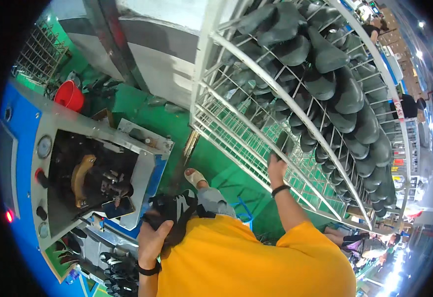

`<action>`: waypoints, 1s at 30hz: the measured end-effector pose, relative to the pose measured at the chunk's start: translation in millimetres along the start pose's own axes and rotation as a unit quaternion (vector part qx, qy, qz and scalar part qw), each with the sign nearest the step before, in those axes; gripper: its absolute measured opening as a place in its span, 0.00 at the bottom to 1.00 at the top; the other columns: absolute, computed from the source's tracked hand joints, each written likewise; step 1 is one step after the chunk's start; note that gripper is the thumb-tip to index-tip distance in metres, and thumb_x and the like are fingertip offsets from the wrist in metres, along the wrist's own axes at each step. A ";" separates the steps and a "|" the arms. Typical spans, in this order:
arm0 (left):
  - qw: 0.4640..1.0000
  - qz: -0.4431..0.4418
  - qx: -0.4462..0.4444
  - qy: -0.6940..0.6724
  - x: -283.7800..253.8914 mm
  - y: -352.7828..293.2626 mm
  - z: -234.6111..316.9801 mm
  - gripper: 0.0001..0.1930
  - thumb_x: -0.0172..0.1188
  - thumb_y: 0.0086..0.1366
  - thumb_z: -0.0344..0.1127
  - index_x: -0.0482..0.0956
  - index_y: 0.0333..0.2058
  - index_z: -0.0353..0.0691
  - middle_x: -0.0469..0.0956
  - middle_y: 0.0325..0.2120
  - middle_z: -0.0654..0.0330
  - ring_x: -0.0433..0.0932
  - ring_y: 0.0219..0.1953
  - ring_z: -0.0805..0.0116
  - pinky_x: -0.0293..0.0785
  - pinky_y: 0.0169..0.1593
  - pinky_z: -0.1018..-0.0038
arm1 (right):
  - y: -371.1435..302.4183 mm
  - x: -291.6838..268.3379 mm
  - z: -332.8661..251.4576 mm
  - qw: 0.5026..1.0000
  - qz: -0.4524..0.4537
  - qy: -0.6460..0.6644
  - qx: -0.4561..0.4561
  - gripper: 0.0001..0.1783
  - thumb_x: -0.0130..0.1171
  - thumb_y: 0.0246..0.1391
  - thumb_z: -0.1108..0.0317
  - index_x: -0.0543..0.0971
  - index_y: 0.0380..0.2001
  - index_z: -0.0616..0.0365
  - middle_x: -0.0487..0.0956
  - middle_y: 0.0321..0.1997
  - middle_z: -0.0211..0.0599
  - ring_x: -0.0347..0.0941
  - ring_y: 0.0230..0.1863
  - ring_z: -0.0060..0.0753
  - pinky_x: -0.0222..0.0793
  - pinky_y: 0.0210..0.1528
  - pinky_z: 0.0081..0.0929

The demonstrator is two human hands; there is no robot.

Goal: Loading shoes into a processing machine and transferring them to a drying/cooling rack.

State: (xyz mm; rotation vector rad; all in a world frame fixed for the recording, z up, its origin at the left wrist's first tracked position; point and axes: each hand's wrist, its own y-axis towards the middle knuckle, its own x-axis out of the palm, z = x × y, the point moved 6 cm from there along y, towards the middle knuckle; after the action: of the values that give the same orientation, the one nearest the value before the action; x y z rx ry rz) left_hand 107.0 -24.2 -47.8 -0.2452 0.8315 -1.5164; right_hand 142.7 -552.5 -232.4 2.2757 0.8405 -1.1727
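Observation:
A black shoe with pale grey stripes is gripped in my left hand, close to my body, thumb on top and the other fingers partly hidden. My right arm reaches into a white wire rack. There my right hand closes on the end of a long dark shoe-shaped piece, its fingertips partly covered. Many similar dark grey shoe-shaped pieces hang in rows on the rack, beyond my right hand.
A blue machine with gauges and an open dark bay stands at left; a phone lies on its front edge. Several shoes sit below. A red bucket stands on the green floor behind. Another person is at far right.

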 end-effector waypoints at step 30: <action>0.889 0.439 -0.108 0.079 -136.7 -108.1 -312.8 0.16 0.65 0.57 0.45 0.81 0.35 0.37 0.78 0.33 0.46 0.80 0.37 0.49 0.77 0.42 0.62 | -254.4 34.4 -398.6 0.708 -0.480 0.224 -0.468 0.10 0.57 0.58 0.76 0.80 0.42 0.69 0.82 0.40 0.48 0.80 0.44 0.40 0.74 0.46 0.28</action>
State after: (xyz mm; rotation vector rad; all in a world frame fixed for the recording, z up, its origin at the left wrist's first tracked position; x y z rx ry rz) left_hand -147.6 202.1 -158.1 0.1014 1.0520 -0.5924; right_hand 207.9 -111.0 -72.5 1.1540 2.3133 -0.2158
